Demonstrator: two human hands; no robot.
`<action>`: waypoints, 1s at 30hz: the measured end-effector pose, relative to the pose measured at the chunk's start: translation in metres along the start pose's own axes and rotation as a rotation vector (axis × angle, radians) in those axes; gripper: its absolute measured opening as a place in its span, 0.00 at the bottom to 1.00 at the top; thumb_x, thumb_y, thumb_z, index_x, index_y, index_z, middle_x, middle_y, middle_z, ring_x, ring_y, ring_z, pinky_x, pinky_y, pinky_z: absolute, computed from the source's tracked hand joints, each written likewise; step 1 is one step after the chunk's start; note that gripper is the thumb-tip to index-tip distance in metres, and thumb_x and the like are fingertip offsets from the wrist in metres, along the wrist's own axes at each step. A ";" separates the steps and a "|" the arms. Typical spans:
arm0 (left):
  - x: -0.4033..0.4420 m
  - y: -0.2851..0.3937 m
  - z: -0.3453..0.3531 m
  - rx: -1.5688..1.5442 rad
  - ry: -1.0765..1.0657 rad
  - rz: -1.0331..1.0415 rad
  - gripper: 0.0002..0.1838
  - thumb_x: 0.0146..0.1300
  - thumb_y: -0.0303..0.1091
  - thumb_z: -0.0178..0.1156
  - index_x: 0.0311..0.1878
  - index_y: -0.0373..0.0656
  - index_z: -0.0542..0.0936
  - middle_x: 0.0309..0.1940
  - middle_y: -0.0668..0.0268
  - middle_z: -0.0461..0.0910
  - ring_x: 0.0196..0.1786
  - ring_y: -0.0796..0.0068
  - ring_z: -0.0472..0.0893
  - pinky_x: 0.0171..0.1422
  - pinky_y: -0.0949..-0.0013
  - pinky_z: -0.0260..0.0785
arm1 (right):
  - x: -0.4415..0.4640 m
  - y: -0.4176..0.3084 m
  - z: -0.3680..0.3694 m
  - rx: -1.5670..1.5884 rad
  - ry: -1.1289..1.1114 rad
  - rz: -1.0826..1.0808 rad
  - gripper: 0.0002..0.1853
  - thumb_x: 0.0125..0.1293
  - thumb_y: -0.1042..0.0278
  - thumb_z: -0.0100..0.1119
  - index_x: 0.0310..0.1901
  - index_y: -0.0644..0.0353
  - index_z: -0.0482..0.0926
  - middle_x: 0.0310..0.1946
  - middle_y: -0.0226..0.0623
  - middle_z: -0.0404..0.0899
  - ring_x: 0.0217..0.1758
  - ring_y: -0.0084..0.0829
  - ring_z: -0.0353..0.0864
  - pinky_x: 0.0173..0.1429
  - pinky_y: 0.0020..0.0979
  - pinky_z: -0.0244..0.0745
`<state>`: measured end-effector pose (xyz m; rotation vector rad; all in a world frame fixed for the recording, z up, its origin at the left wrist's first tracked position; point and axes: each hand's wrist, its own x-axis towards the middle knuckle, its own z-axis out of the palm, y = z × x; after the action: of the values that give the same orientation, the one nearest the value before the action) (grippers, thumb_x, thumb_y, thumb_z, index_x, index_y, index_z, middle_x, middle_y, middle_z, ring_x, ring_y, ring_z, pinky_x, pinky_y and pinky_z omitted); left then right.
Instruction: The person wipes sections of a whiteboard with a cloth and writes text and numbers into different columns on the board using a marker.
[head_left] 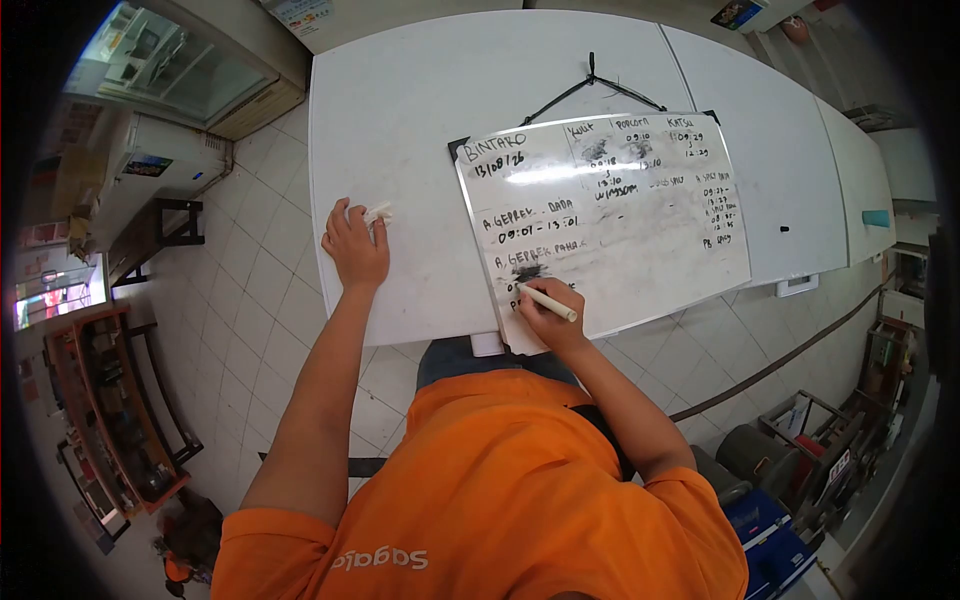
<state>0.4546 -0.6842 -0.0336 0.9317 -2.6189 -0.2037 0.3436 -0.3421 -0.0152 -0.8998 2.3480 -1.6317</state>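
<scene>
A framed whiteboard (640, 275) covered in black handwriting lies at a slant on the white table, its black hanging cord (590, 78) at the far edge. My right hand (550, 315) rests on the board's lower left and grips a white marker (550, 302), whose tip is at the writing below a black smudge (527, 272). At the table's left side, my left hand (357, 245) lies on the surface with its fingers curled around a crumpled white tissue (378, 212). Part of the writing is hidden behind my right hand.
The white table (420, 120) reaches far to the right, where a teal object (876, 218) is near its edge. A glass-fronted cabinet (190, 70) stands at the far left. Behind my right arm are a dark bin (755, 455) and a blue container (765, 545).
</scene>
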 end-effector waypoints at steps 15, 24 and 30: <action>0.000 0.002 -0.003 0.005 -0.018 0.002 0.21 0.77 0.42 0.60 0.66 0.42 0.74 0.76 0.54 0.66 0.79 0.51 0.65 0.79 0.40 0.52 | -0.002 -0.004 -0.009 -0.021 0.013 0.049 0.05 0.61 0.78 0.73 0.38 0.64 0.86 0.29 0.40 0.86 0.28 0.33 0.86 0.34 0.31 0.82; 0.000 0.002 -0.003 0.008 -0.021 -0.005 0.21 0.76 0.41 0.60 0.66 0.42 0.74 0.76 0.53 0.67 0.79 0.50 0.65 0.79 0.41 0.52 | -0.003 0.003 -0.015 -0.046 0.048 -0.010 0.05 0.64 0.76 0.73 0.38 0.65 0.86 0.30 0.38 0.86 0.26 0.28 0.85 0.33 0.29 0.80; 0.001 0.002 -0.003 0.009 -0.022 -0.008 0.20 0.76 0.41 0.60 0.65 0.43 0.74 0.76 0.53 0.67 0.79 0.50 0.65 0.79 0.41 0.52 | -0.003 -0.001 -0.015 -0.016 0.095 0.073 0.05 0.65 0.75 0.73 0.38 0.65 0.86 0.30 0.37 0.86 0.25 0.27 0.84 0.32 0.29 0.80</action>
<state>0.4539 -0.6828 -0.0302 0.9490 -2.6385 -0.2057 0.3399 -0.3283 -0.0094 -0.7453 2.4288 -1.6644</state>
